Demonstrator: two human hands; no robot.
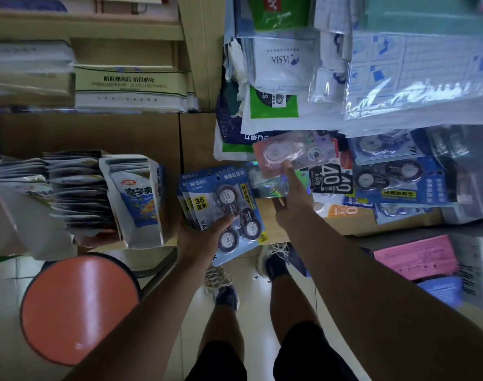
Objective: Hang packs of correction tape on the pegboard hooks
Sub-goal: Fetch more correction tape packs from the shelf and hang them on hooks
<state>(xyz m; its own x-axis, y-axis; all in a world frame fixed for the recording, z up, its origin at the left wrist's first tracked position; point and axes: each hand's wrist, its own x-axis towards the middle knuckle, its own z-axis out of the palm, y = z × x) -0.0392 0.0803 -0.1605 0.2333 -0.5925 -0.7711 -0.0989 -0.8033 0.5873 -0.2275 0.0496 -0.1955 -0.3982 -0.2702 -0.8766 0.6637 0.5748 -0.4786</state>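
- Correction tape packs (221,204), blue cards with black dispensers, sit fanned in my left hand (204,232), thumb curled over the front one.
- My right hand (290,196) pinches a pink pack (279,158), raised toward the hanging packs (399,177) on my right.
- An orange stool (79,309) stands on the floor at lower left.
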